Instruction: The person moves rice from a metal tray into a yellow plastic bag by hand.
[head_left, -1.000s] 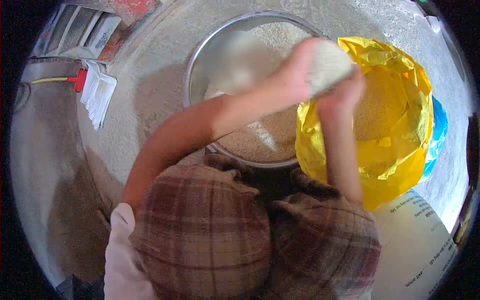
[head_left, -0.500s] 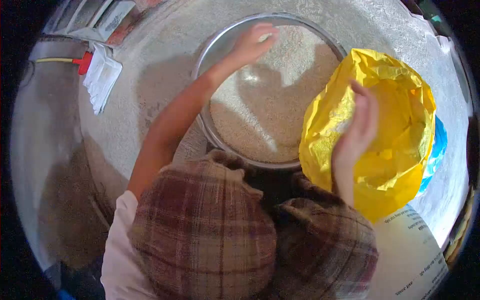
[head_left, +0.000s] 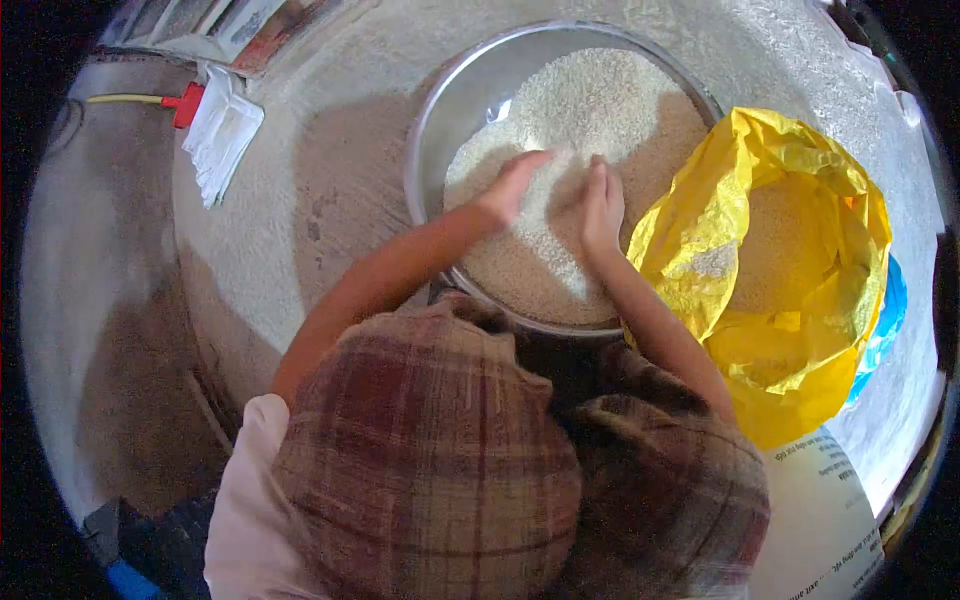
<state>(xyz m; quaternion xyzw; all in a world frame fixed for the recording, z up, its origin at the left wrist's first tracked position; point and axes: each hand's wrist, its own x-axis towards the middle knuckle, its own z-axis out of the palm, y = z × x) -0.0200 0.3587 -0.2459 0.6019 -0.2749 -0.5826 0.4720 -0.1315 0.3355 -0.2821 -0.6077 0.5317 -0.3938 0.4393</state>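
Observation:
A wide metal basin (head_left: pixel 428 150) stands on the floor in front of my knees, with a heap of pale rice grains (head_left: pixel 600 85) inside. My left hand (head_left: pixel 512 188) is over the grain at the basin's middle left, fingers stretched inward and slightly blurred. Facing it across a small gap, my right hand (head_left: pixel 602 208) is on edge at the grain, its fingers straight and side by side. Whether any grains lie against the palms is hidden. Right of the basin, a yellow bag (head_left: pixel 690 220) gapes wide, with grain (head_left: pixel 775 240) visible inside.
A blue item (head_left: pixel 885 310) shows behind the yellow bag. At lower right lies a white printed sack (head_left: pixel 815 510). A folded white object (head_left: pixel 222 135) and a red plug-like piece (head_left: pixel 183 105) on a yellow cord are at upper left.
My right hand has moved left from over the yellow bag into the basin. My left hand has come down from the basin's far side toward its middle.

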